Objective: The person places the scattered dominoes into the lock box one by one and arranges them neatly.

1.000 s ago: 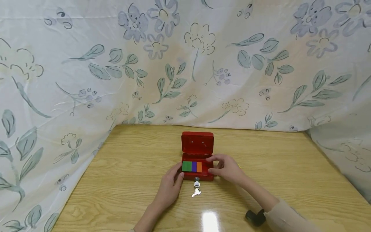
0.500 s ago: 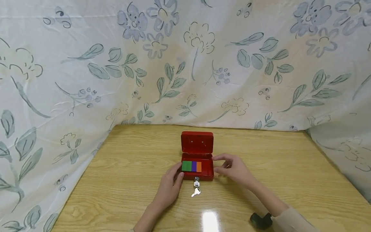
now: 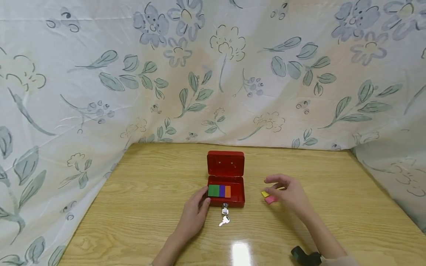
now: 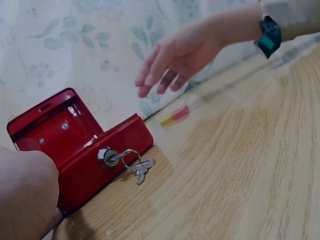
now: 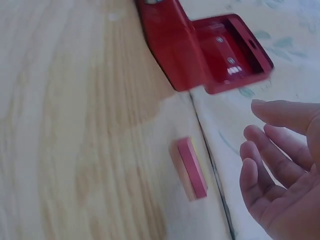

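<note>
A red metal cash box (image 3: 237, 191) stands on the table with its lid up. Green, purple and orange blocks (image 3: 219, 191) lie side by side in its left part. My left hand (image 3: 193, 212) holds the box's left end, its thumb near the front corner; the other fingers are mostly hidden. My right hand (image 3: 288, 194) hovers with loosely bent, parted fingers above a yellow block (image 3: 265, 194) and a pink block (image 3: 271, 199) on the table. In the right wrist view, this hand (image 5: 287, 165) is apart from the pink block (image 5: 192, 167).
Keys (image 4: 142, 167) hang on a ring from the lock (image 4: 107, 157) at the box's front. A dark band (image 3: 304, 255) is around the right wrist. The wooden table (image 3: 159, 177) meets a floral cloth (image 3: 213, 103) at the back and sides.
My right hand has moved from inside the box's right end out to the right, uncovering the yellow and pink blocks. My left hand has stayed at the box.
</note>
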Demonstrator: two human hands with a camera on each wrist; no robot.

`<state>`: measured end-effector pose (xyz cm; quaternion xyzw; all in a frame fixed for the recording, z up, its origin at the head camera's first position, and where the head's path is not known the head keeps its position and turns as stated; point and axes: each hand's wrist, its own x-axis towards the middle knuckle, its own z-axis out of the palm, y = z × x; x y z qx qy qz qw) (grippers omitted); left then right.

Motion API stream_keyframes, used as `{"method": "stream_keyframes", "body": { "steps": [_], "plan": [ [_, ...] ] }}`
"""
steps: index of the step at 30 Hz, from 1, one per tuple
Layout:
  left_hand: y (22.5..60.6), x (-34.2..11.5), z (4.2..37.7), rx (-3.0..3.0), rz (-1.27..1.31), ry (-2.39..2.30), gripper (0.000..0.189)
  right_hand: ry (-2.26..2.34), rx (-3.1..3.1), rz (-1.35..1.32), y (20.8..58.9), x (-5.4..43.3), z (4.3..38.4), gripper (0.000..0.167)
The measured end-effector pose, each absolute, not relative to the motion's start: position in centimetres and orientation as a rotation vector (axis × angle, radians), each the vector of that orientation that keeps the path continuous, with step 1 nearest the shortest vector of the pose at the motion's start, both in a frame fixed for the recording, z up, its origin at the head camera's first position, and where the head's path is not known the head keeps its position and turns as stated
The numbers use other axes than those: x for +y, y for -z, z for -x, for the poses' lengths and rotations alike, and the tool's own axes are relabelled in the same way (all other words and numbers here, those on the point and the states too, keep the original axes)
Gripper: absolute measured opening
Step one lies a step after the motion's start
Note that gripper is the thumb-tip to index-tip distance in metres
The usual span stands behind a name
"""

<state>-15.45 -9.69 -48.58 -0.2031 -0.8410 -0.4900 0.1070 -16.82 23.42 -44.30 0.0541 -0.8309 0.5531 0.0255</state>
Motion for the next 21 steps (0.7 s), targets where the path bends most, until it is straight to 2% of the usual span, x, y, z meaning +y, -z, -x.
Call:
{"method": "stream_keyframes", "body": {
  "steps": [21],
  "plan": [
    [48.7,-9.8,15.6,-2.465,0.609,1.462,0.043,-1.645,-2.642,0.024,45.9,25.5,16.8,0.052]
  ]
}}
